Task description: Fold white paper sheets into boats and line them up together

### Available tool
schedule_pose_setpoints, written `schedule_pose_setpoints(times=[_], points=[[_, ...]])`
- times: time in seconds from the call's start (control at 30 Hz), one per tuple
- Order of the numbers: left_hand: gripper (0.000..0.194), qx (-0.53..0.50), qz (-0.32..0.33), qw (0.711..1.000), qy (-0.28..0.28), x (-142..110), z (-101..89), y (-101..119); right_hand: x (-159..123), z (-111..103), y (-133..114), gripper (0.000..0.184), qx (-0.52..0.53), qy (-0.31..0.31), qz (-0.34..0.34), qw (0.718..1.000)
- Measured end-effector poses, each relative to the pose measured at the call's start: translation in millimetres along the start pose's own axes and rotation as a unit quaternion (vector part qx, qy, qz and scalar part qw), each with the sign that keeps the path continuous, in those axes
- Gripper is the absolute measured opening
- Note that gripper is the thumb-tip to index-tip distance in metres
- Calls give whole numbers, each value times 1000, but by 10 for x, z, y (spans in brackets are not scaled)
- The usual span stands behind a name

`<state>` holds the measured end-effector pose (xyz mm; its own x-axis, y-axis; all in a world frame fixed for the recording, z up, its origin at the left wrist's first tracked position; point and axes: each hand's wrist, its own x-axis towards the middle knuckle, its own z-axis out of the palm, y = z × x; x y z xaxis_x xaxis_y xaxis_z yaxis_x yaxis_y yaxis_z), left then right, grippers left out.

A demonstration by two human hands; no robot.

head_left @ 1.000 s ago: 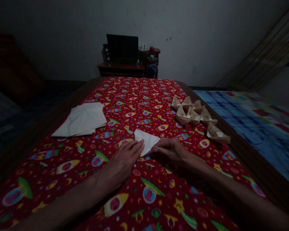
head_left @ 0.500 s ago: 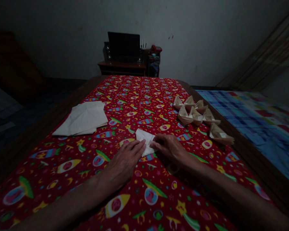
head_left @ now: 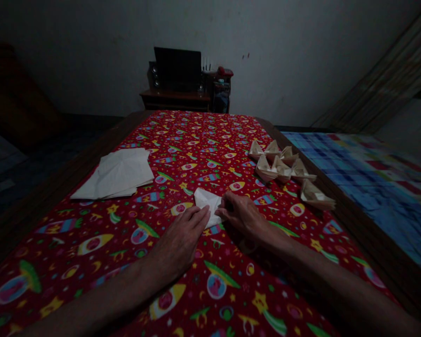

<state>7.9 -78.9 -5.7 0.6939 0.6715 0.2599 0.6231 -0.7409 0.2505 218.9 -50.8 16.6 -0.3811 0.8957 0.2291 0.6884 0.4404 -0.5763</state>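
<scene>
A small piece of folded white paper (head_left: 206,197) lies on the red patterned cloth in front of me. My left hand (head_left: 187,229) rests on its lower left part, fingers stretched out and fairly flat, the thumb out of sight. At the right edge of the paper, my right hand (head_left: 240,213) pinches a corner between thumb and curled fingers. Part of the paper is covered by both hands. Off to the right stand several folded paper boat-like shapes (head_left: 283,168) with pointed tips. A stack of flat paper sheets (head_left: 121,172) lies to the left.
The red cloth (head_left: 210,140) covers a long table with a dark wooden edge (head_left: 101,145). Beyond its far end are a black screen (head_left: 178,69), speakers and a red telephone (head_left: 225,71) on a low cabinet. A blue checked spread (head_left: 323,154) lies on the right.
The view has shifted slightly. My right fingers have curled in more at the paper's right edge, and that corner looks drawn up a little. My left hand stays on the paper.
</scene>
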Motion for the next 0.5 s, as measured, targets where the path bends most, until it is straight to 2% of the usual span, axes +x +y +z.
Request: schedule_pose_setpoints(times=[0.17,0.5], points=[[75,-7,-4,1000,3,-22,4,21,35,53,55,10,-18,10,6,1000],[69,29,5,999,-21,-12,-13,70,64,58,115,11,-8,-7,-34,999]])
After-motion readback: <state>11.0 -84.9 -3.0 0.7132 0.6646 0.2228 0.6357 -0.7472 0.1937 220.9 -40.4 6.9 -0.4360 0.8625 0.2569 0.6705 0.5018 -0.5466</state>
